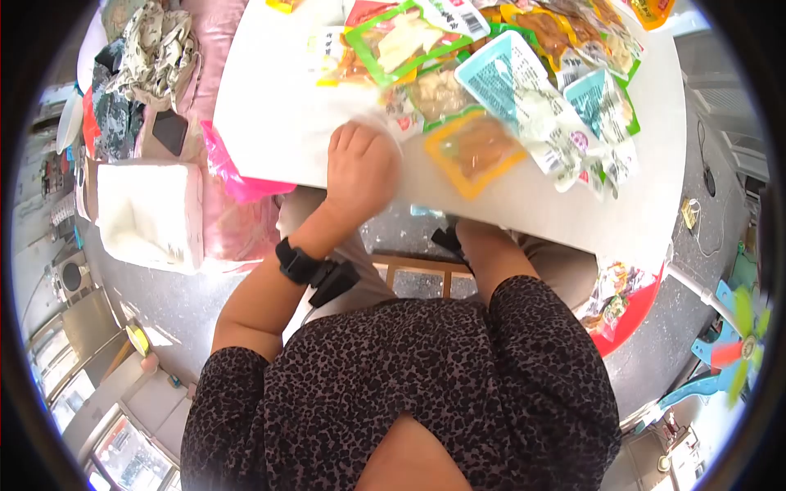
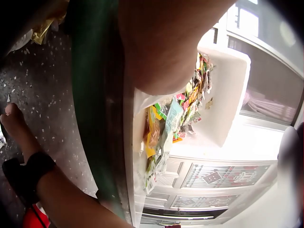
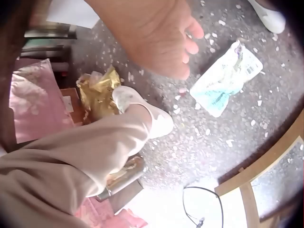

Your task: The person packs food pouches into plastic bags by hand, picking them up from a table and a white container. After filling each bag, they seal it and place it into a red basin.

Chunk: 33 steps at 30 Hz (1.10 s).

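Note:
In the head view my left hand point(image 1: 360, 168), back up and knuckles bent, rests at the table's point(image 1: 270, 106) near edge; what lies under its fingers is hidden. My right forearm point(image 1: 499, 258) reaches down below the tabletop, its hand out of sight there. The right wrist view shows my right hand point(image 3: 164, 45) above the speckled floor, fingers loosely extended and holding nothing. Beside its fingertips a white-and-blue food packet point(image 3: 228, 78) lies on the floor. Nearest the left hand on the table are a yellow-edged food packet point(image 1: 475, 151) and a green-edged packet point(image 1: 401, 41).
Blue-and-white packets point(image 1: 508, 78) pile up at the back right of the table. A white foam box point(image 1: 151, 213) stands at the left. Below the table are a wooden stool point(image 3: 251, 180), a shoe point(image 3: 142, 111) and a gold wrapper point(image 3: 99, 95). A small fan point(image 1: 741, 348) is at the right.

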Available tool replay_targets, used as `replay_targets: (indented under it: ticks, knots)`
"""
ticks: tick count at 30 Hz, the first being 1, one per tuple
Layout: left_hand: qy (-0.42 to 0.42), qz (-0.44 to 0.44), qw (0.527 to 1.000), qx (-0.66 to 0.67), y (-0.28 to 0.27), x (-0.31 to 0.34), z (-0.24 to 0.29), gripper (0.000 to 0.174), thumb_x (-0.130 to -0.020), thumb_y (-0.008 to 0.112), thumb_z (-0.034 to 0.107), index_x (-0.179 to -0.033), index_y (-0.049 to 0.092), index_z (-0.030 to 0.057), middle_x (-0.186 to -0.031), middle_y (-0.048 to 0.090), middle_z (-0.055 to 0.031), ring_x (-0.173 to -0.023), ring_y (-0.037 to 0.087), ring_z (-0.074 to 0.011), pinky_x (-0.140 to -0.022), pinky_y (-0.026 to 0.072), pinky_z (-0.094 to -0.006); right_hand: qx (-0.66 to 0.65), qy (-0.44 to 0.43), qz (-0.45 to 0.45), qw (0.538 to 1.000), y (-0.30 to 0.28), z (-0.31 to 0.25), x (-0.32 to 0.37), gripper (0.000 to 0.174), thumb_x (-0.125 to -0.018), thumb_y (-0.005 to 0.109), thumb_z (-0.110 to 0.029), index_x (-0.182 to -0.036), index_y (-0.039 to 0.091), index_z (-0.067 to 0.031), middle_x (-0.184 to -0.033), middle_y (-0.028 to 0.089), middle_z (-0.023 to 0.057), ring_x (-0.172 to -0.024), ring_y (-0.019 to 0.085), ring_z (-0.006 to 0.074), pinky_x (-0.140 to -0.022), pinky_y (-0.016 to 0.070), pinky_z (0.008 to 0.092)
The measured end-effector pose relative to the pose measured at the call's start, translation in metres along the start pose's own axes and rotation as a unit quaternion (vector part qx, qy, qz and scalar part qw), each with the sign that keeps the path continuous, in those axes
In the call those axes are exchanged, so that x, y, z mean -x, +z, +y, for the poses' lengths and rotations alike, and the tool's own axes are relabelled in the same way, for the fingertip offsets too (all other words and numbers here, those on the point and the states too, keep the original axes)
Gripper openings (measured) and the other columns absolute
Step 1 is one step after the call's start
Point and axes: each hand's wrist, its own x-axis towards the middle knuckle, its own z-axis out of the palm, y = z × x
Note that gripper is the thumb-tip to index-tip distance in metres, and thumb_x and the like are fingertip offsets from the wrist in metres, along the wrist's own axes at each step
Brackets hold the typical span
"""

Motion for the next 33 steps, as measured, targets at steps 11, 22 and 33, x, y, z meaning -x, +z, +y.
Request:
replay_targets:
  ticks: [11,22,33]
  knots:
    - [-0.032,-0.109,0.993,-0.025,-0.004,-0.006,0.003,0.027,-0.06,0.054,0.006,-0.085,0.052,-0.0042,-0.099,0.046,-0.0234,-0.087,0.044,-0.0384,-0.076,0.0328,-0.045,-0.011,0.06,0.033,0.998,0.05,0.038,-0.089,0.025,-0.066,0.051,-0.018,-0.084,0.056,-0.0013,-0.082,0.056,0.0174,-0.074,0.055,0.0294,-0.065,0.0423,0.0357]
    - [-0.043,-0.102,0.993,-0.036,-0.003,-0.006,0.007,0.024,-0.063,0.056,0.004,-0.086,0.054,-0.0025,-0.099,0.046,-0.0216,-0.09,0.044,-0.0368,-0.078,0.0329,-0.0435,-0.018,0.021,0.05,0.998,0.074,0.022,-0.11,0.025,-0.066,0.052,-0.017,-0.085,0.055,-0.0013,-0.082,0.056,0.0173,-0.074,0.054,0.0289,-0.065,0.0419,0.0351]
    - [-0.015,-0.009,1.0,-0.013,-0.003,-0.002,0.007,0.014,-0.057,0.053,0.006,-0.068,0.047,0.0026,-0.076,0.045,-0.012,-0.078,0.043,-0.0308,-0.072,0.0339,-0.0401,-0.018,-0.165,0.111,0.98,0.084,-0.07,-0.06,0.025,-0.066,0.052,-0.016,-0.086,0.054,-0.0014,-0.082,0.055,0.0171,-0.075,0.054,0.0284,-0.065,0.0415,0.0346]
